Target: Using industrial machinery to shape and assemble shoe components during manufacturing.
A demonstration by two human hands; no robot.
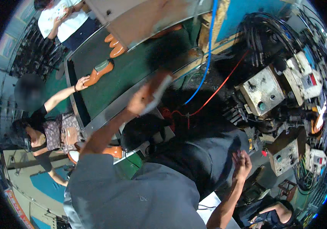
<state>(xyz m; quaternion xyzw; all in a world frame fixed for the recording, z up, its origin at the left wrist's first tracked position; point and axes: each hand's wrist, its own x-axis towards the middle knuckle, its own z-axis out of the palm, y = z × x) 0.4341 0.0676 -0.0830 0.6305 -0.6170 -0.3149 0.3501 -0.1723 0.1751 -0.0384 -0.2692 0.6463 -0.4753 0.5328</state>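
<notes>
- The green worktop (133,74) runs across the far left, its metal rim toward the wearer.
- A co-worker (54,135) stands at the left, one hand (81,84) on a brown shoe (100,72) lying on the worktop.
- A pale control box (263,91) sits at the right, well apart from both hands.
- The held shoe (159,84), brown and pale, blurred, is by the worktop's right-hand edge; its long axis slants from near left to far right, reaching away beyond the fingers.
- The left hand (138,102) grips the shoe's near end, fingers closed around it; blur hides their exact placing.
- The right hand (242,163) is farther from it, near right, fingers loosely curled, with nothing discernible in them.
</notes>
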